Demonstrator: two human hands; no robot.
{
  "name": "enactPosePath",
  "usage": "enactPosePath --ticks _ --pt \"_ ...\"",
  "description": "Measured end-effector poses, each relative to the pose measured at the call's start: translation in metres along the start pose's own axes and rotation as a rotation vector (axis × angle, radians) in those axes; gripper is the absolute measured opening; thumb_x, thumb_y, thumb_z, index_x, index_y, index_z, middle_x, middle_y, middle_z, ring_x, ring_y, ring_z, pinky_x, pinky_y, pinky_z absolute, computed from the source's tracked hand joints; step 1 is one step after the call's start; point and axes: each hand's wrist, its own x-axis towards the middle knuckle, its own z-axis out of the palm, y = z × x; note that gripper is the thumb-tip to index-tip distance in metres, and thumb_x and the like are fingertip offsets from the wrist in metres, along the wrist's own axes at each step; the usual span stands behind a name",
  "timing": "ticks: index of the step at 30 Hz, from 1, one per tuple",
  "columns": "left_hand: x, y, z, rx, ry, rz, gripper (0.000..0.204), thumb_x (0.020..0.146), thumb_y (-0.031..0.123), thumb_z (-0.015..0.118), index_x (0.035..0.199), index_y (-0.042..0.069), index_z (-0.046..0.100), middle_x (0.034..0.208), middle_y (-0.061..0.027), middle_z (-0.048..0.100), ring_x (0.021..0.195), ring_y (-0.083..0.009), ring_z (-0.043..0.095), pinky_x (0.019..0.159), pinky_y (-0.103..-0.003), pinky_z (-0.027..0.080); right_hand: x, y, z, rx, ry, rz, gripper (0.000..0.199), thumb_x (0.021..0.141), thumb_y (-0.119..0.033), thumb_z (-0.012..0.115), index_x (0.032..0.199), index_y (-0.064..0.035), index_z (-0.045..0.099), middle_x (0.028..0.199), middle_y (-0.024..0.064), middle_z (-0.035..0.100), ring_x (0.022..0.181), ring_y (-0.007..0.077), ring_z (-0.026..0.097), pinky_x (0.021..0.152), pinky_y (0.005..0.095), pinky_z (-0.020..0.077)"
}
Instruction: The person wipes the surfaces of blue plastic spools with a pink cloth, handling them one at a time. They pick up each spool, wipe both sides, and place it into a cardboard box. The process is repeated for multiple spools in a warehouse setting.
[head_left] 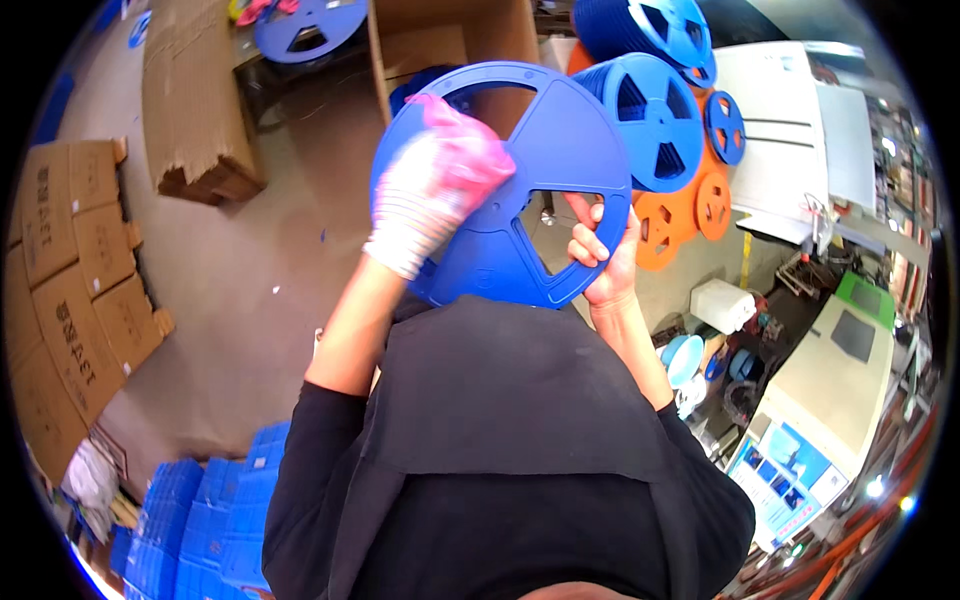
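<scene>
A large blue plastic reel [577, 128] with wide cutouts is held up in front of my chest. My right hand [612, 262], bare, grips its right rim, with fingers showing through a cutout. A white striped glove covers my left hand [412, 195], which lies on the upper left of the reel's face. Bunched under that hand is a pink cloth [468, 160], pressed against the reel near its hub. The left hand is somewhat blurred, and its fingers are mostly covered by the cloth.
Stacked blue reels [655, 120] and orange reels [655, 230] stand beyond at the right. An open cardboard box [455, 30] is behind the held reel. Cartons [75, 250] line the left, with blue stacks [200, 520] at lower left. A beige machine [835, 360] stands at right.
</scene>
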Motion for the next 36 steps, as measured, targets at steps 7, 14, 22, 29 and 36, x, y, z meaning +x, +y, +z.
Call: enactPosePath --ticks 7,14,22,29,36 --pt "-0.002 0.021 0.004 0.165 -0.035 0.168 0.038 0.065 0.011 0.069 0.1 0.0 0.06 0.118 -0.0223 0.058 0.113 -0.0391 0.053 0.099 -0.044 0.041 0.007 -0.006 0.011 -0.062 -0.018 -0.021 0.052 0.097 -0.049 0.036 0.086 -0.0023 0.056 0.132 0.0258 0.049 0.045 0.0059 0.038 0.042 0.02 0.0307" --pt "-0.029 -0.083 -0.078 0.538 0.176 -0.301 0.068 0.072 -0.005 0.066 0.135 0.004 0.041 0.119 -0.0089 0.057 0.104 -0.02 0.059 0.094 -0.031 0.047 0.025 -0.038 0.0 -0.013 -0.009 -0.122 0.046 0.097 -0.044 0.042 0.089 -0.0013 0.057 0.129 0.0284 0.05 0.049 0.0074 0.043 0.044 0.021 0.0369" --pt "-0.03 -0.001 -0.055 0.758 -0.349 0.184 0.067 0.064 0.012 0.069 0.129 0.02 0.053 0.134 -0.0069 0.052 0.085 -0.0225 0.061 0.07 -0.034 0.052 0.053 -0.046 0.032 0.026 -0.088 -0.097 0.045 0.096 -0.041 0.044 0.095 0.0028 0.056 0.136 0.0271 0.044 0.054 0.0106 0.045 0.048 0.023 0.0402" --pt "-0.048 -0.034 -0.049 0.633 -0.263 0.292 0.05 0.063 0.009 0.064 0.113 0.011 0.062 0.12 -0.0076 0.06 0.083 -0.0239 0.06 0.066 -0.037 0.05 0.066 -0.045 0.062 -0.296 -0.013 -0.162 0.054 0.097 -0.047 0.04 0.109 0.0034 0.054 0.131 0.0253 0.049 0.067 0.0155 0.057 0.063 0.0271 0.0521" --pt "-0.077 -0.032 -0.054 -0.749 0.011 -0.594 0.027 0.082 0.01 0.063 0.108 0.003 0.06 0.1 -0.01 0.065 0.094 -0.0235 0.064 0.085 -0.035 0.051 0.078 -0.05 0.066 -0.726 0.158 -0.32 0.05 0.096 -0.048 0.046 0.103 -0.0003 0.059 0.112 0.0152 0.063 0.069 0.0184 0.065 0.055 0.0268 0.0462"
